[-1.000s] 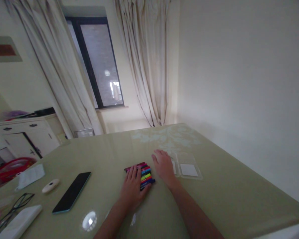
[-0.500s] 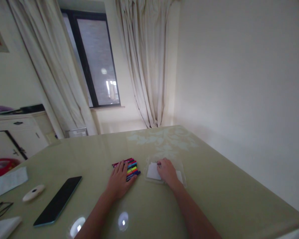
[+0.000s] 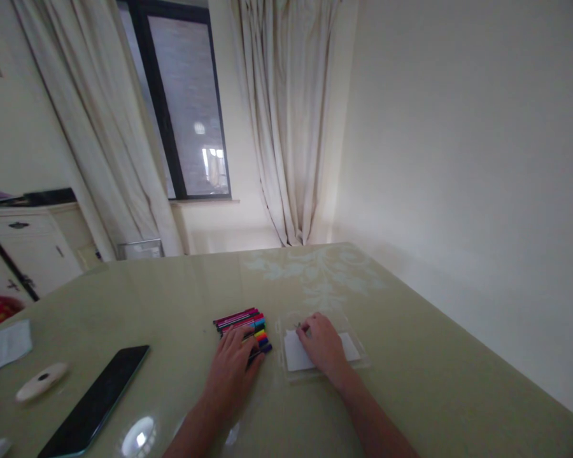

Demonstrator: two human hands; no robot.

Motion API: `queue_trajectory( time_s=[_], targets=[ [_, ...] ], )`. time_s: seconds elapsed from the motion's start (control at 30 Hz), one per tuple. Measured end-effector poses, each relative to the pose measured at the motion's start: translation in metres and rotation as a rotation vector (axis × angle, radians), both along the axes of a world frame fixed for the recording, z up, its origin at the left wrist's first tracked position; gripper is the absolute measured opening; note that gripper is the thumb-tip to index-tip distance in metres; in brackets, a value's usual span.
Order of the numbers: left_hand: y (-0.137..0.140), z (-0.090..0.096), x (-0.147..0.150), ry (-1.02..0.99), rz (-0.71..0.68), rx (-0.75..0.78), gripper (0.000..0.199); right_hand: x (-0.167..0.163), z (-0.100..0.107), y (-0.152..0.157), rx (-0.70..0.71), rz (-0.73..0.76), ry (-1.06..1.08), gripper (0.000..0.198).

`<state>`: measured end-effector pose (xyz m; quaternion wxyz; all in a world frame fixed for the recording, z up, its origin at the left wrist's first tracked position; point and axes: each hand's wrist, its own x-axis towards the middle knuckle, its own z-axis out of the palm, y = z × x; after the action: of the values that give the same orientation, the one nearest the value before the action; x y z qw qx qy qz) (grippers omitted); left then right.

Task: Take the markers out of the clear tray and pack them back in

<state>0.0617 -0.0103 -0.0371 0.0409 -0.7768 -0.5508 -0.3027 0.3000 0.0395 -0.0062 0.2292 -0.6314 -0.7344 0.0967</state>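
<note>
A row of coloured felt-tip pens (image 3: 239, 317) lies side by side on the table. My left hand (image 3: 232, 362) rests over the near pens, fingers and thumb apart, hiding part of them. To the right is a clear plastic case (image 3: 363, 361) with a white sheet of paper or card (image 3: 296, 352) in it. Above the sheet, my right hand (image 3: 323, 346) is closed in a pinch at the sheet's far edge. A small greyish bit shows at its fingertips, too small to name. The palm covers the middle of the sheet.
On the left lie a black phone or tablet (image 3: 98, 397), a white oval device (image 3: 42, 381) and a pale sheet (image 3: 4, 346). The greenish table (image 3: 434, 381) meets the wall on the right. Beyond stand curtains (image 3: 286, 127) and a white cabinet (image 3: 33, 248).
My left hand has drawn towards me over the pens, baring the far ones, and its fingers are more bent. My right hand stays pinched over the case. The view has shifted slightly.
</note>
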Motion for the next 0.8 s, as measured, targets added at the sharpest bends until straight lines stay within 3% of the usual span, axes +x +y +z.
queue_trajectory(
  time_s=[0.17,0.27,0.37,0.5,0.8],
  targets=[
    [-0.001,0.009,0.006,-0.148,0.024,-0.043,0.016,0.002,0.002,-0.003,-0.002,0.011,0.033,0.019],
    [-0.004,0.019,0.014,-0.382,0.081,-0.195,0.029,0.000,0.007,-0.005,0.066,0.029,0.118,0.019],
    [-0.010,0.024,0.026,-0.566,0.079,-0.308,0.038,-0.011,0.011,-0.011,0.073,0.152,0.369,0.025],
    [-0.018,0.021,0.043,-0.680,0.030,-0.256,0.042,-0.029,0.009,-0.022,-0.101,0.341,0.709,0.027],
    [-0.019,0.019,0.046,-0.765,-0.035,-0.331,0.042,-0.022,0.012,-0.009,-0.184,0.232,1.243,0.041]
  ],
)
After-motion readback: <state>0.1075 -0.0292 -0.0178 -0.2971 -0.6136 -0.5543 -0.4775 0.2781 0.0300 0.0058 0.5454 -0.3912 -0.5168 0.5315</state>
